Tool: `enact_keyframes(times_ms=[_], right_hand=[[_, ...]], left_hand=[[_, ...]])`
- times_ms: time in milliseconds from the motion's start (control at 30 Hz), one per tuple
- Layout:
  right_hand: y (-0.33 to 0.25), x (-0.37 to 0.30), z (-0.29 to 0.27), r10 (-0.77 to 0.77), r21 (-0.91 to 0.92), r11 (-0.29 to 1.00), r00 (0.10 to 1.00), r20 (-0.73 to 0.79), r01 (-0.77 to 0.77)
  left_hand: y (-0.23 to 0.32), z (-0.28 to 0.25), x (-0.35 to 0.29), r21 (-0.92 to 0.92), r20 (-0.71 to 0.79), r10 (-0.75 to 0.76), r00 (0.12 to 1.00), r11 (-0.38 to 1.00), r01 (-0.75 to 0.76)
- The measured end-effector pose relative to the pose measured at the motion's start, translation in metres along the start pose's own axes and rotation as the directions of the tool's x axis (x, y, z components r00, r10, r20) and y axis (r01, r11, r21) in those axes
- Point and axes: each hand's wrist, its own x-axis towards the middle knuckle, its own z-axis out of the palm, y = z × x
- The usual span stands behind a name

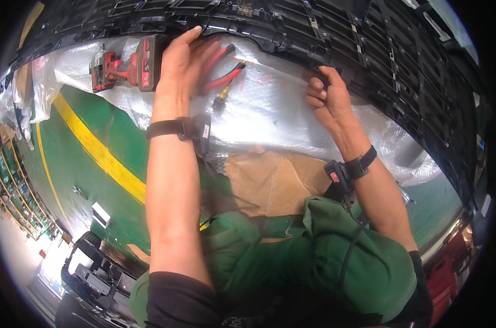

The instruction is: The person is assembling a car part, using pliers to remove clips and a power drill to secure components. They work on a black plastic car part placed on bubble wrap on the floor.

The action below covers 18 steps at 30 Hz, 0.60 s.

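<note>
A large black plastic ribbed panel (362, 38) spans the top and right side. At its near edge is my left hand (178, 59), thumb up against the rim; its other fingers are smeared by motion, so their grip is unclear. Farther right, my right hand (331, 98) has curled fingers, with forefinger and thumb closed at the panel's edge. Beside my left fingers lies a hand tool with red and black handles (229, 77), probably pliers, its head hidden. A small tool with a yellow shaft (222, 97) rests just below it.
A red and black cordless power tool (122, 70) lies left of my left hand on silvery plastic sheeting (259, 117). Brown cardboard (275, 180) is in front of my knees. Yellow lines (98, 147) cross the green floor; a black wheeled item (98, 276) stands lower left.
</note>
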Motion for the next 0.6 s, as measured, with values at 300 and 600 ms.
enact_keyframes(times_ms=[300,600], right_hand=[[0.003,0.0,0.002,-0.03,-0.057,0.998,0.998,0.052,0.033],[0.002,-0.001,0.003,-0.04,-0.042,0.998,0.999,0.015,0.041]], left_hand=[[0.007,0.006,0.006,0.218,-0.081,0.044,0.996,0.976,-0.025],[-0.005,0.023,0.002,0.247,-0.19,0.083,0.978,0.968,-0.034]])
